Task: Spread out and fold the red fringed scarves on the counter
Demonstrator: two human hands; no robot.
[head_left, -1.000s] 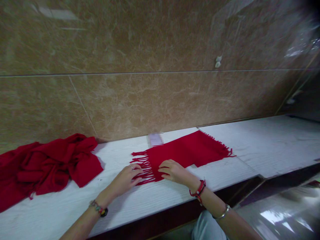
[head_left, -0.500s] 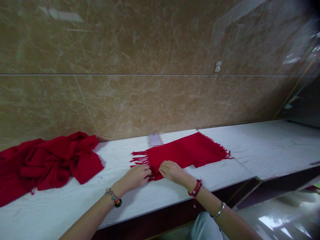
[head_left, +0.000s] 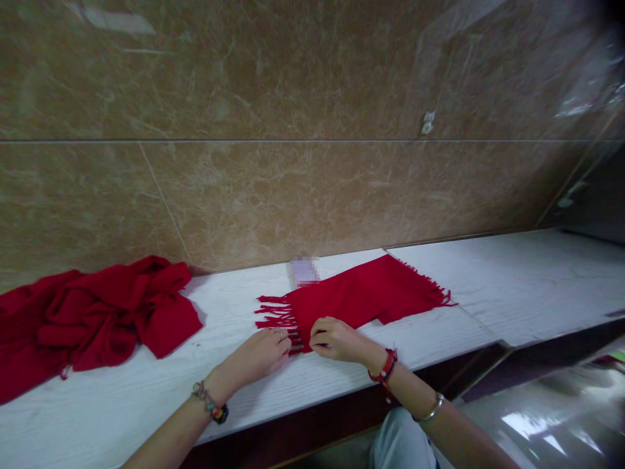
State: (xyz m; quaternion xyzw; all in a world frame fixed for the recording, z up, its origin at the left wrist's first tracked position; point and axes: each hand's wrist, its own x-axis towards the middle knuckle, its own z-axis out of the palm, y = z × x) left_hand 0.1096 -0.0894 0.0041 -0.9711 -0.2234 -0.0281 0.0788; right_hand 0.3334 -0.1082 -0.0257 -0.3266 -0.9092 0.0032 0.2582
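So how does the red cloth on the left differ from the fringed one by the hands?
The left cloth lies crumpled in a heap; the fringed cloth is spread fairly flat. No hand touches the left cloth, while both hands are at the fringed cloth. Both are red.

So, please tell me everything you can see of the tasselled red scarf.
The plain red scarf lies mostly flat on the white countertop, with tassels at both ends. The cloth looks soft and matt, perhaps wool. Its near edge shows a small step, perhaps a fold. The left hand is at the left-end tassels; the right hand touches the cloth beside them.
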